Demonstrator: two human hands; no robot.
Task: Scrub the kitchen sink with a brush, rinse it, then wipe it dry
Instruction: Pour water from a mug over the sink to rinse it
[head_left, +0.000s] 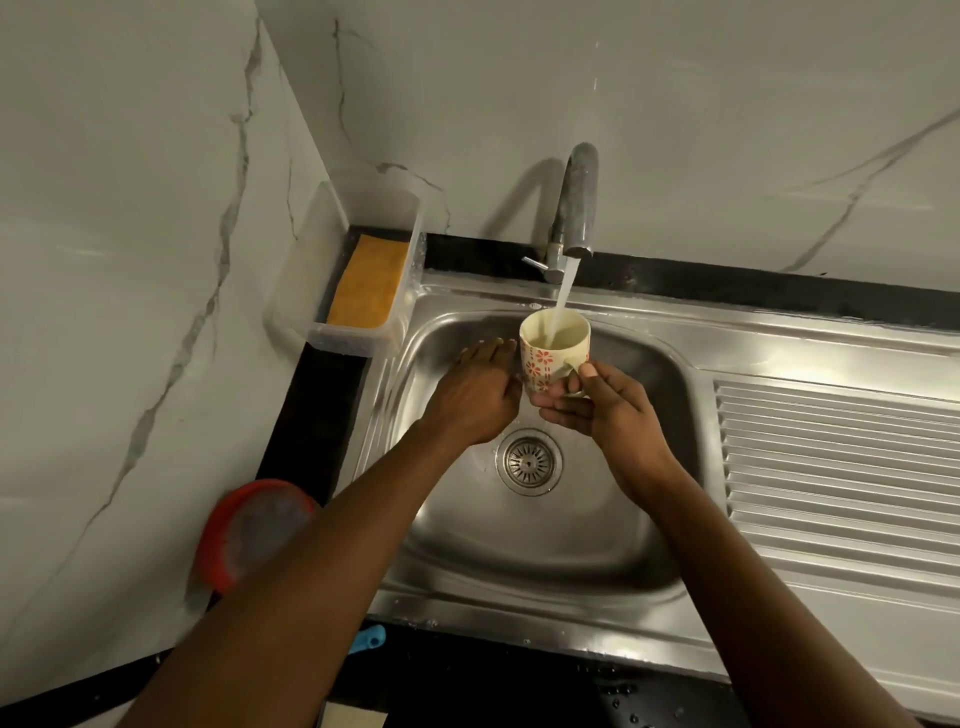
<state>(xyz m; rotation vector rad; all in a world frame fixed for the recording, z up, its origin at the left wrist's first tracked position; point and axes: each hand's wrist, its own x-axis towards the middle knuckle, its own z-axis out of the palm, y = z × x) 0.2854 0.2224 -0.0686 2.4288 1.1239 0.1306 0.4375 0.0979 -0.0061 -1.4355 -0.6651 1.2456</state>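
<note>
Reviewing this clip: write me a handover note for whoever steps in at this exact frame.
Right hand grips the mug by its handle under the running tap; the mug is filling.
Left hand open, fingers straight, beside the mug over the sink.
No brush in either hand; a blue object at the front counter edge may be one, unclear.
Orange cloth lies in the clear tray, back left.
Scrubbing cannot be confirmed; rinsing seems under way.
Remaining: rinse basin, shut tap, wipe dry.

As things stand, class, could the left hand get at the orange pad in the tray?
Probably yes: the left hand holds nothing, the pad lies uncovered in its open tray, and nothing stands between.
</note>
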